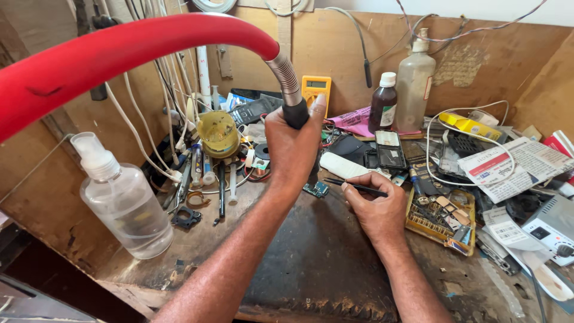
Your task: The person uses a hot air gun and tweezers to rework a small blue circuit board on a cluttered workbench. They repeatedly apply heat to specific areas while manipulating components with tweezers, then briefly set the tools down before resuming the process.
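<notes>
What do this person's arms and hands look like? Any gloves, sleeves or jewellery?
Both forearms are bare as far as the view shows: no sleeves in sight. The left hand and the right hand wear no gloves, and no rings, watch or bracelet show. The forearms are hairy, and the fingernails that show are short.

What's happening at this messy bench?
A person is working at a cluttered wooden bench. The left hand grips the black tip of a red flexible hose. The right hand holds thin black tweezers, pointing toward a small circuit board that lies between the hands.
</notes>
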